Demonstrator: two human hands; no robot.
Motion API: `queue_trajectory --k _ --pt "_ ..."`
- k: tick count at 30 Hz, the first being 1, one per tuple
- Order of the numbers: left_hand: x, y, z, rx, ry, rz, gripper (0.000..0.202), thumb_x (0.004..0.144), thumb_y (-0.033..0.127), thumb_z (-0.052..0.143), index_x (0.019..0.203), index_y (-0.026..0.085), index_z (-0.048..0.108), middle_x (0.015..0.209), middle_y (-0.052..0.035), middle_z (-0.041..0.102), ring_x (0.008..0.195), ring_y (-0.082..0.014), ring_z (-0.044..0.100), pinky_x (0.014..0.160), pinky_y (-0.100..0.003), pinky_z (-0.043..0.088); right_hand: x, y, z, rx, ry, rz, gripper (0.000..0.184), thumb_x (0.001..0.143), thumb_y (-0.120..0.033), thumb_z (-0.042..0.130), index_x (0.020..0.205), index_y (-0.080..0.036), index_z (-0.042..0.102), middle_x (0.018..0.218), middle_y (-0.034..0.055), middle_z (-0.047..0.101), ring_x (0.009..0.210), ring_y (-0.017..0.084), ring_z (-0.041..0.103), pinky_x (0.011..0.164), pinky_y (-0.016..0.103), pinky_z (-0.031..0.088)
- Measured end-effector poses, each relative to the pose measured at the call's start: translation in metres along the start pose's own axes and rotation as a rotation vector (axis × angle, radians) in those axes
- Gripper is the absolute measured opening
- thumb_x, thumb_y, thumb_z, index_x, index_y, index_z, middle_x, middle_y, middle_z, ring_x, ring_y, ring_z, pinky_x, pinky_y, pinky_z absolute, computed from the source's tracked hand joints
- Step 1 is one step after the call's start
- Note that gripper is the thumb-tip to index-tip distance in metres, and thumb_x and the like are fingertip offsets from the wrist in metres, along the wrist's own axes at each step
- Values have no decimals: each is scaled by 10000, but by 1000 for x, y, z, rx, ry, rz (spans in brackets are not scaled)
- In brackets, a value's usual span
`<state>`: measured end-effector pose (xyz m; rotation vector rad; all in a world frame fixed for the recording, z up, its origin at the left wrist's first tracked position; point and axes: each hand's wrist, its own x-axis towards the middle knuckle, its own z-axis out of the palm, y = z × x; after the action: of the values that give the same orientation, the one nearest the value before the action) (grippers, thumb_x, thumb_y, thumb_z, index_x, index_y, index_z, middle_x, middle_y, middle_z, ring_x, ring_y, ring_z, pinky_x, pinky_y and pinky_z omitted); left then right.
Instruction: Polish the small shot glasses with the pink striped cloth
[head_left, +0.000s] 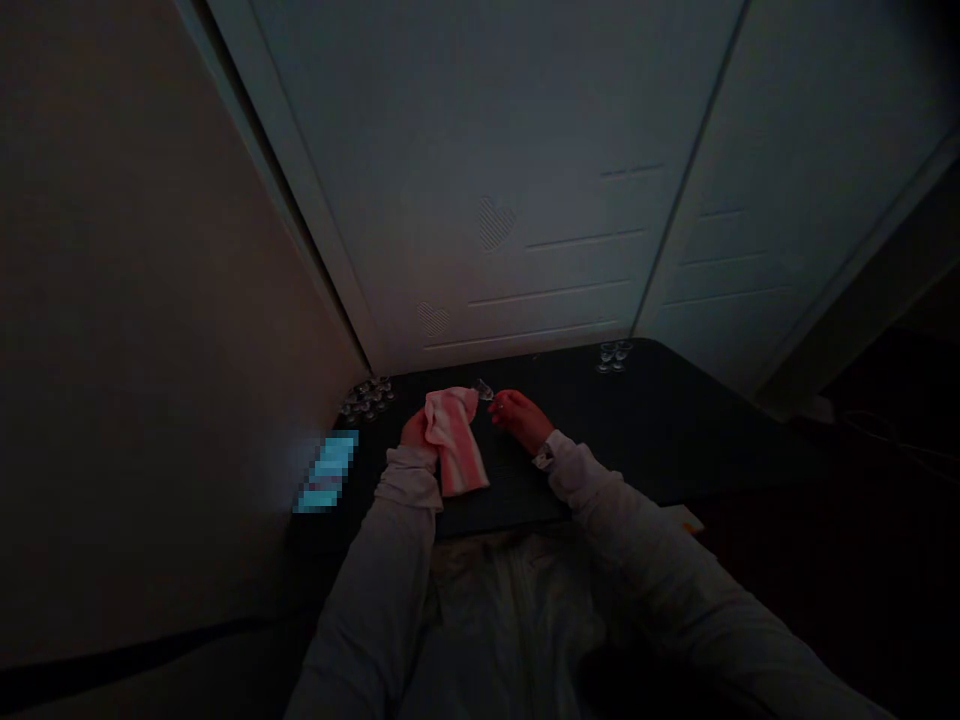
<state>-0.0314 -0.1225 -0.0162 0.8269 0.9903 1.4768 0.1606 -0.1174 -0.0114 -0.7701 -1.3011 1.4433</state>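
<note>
A pink-and-white striped cloth (pixel 463 445) is bunched in my left hand (pixel 415 430), its lower end hanging over the dark table. The cloth partly hides my left fingers, which are closed on it. A small clear glass (pixel 484 390) shows between the top of the cloth and my right hand (pixel 523 418). My right fingers are pinched at the near end of this glass, where a small glint shows. In the dim light I cannot tell whether the cloth touches the glass.
Several small clear glasses (pixel 367 397) stand in a cluster at the table's back left. More small glasses (pixel 613 356) stand at the back right. A blurred, lit screen-like panel (pixel 328 472) is at the left edge. White panels (pixel 495 270) rise behind the dark table (pixel 660 430).
</note>
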Motion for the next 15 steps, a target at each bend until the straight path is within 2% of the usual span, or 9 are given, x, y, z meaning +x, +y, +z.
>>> queue_trajectory --k 3,5,7,11,15 --pt "-6 5 15 -121 -118 -120 306 694 369 450 818 119 576 823 -96 618 922 -234 529 857 -381 389 -1 2 2 -52 -56 -9 304 683 -435 471 848 -183 430 756 10 547 573 81 502 544 230 402" --pt "-13 10 23 -137 -232 -196 401 705 443 415 872 111 567 883 -110 610 963 -253 507 862 -412 374 -2 6 3 -146 -92 -60 291 687 -422 474 849 -185 433 705 -12 529 578 82 495 569 238 408" --pt "-19 14 28 -134 -287 -236 440 710 470 395 893 107 565 899 -115 608 977 -260 498 856 -417 372 -3 9 4 -288 -116 -130 268 701 -405 463 852 -184 445 694 -19 514 601 85 491 600 246 410" --pt "-22 13 28 -77 -270 -243 383 702 415 451 866 93 578 853 -113 620 926 -246 529 831 -383 392 -6 9 4 -553 -119 -239 245 722 -364 450 885 -183 477 765 -8 514 659 92 475 648 252 400" --pt "-19 6 22 -17 -264 -158 316 649 311 549 882 100 575 832 -88 625 828 -208 568 801 -351 410 -6 7 4 -598 -138 -249 262 724 -365 448 904 -179 486 785 -5 517 673 93 469 654 245 394"
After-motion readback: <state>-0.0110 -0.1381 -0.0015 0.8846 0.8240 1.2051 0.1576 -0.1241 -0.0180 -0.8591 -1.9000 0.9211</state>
